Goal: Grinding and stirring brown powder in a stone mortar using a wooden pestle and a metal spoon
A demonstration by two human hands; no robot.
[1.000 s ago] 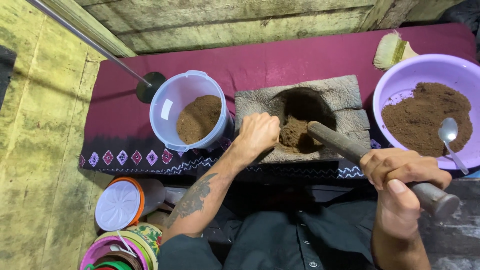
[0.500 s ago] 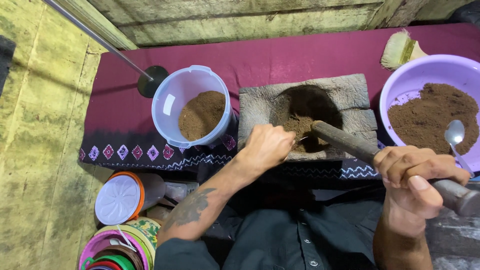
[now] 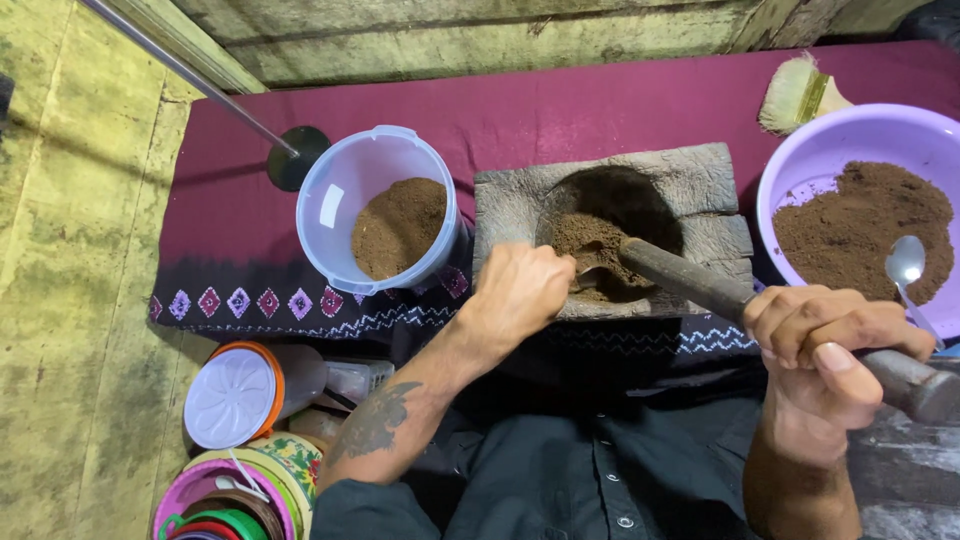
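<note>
A maroon cloth (image 3: 560,110) with a patterned hem covers the low counter against a weathered plank wall, and nearest the viewer the right hand (image 3: 835,345) is wrapped tight around the thick end of a long dark pestle (image 3: 700,285), while the left hand (image 3: 520,290) is curled at the rim of the stone mortar (image 3: 700,190), its fingertips hidden, so I cannot tell whether it holds anything. The pestle looks heavy and rigid, best gripped at its thick end; its tip rests in the brown powder (image 3: 590,240), which looks loose and easily spilled. Farther out stand a pale tub (image 3: 335,210) and a lilac bowl (image 3: 850,130), cut off at the right, both holding similar powder.
</note>
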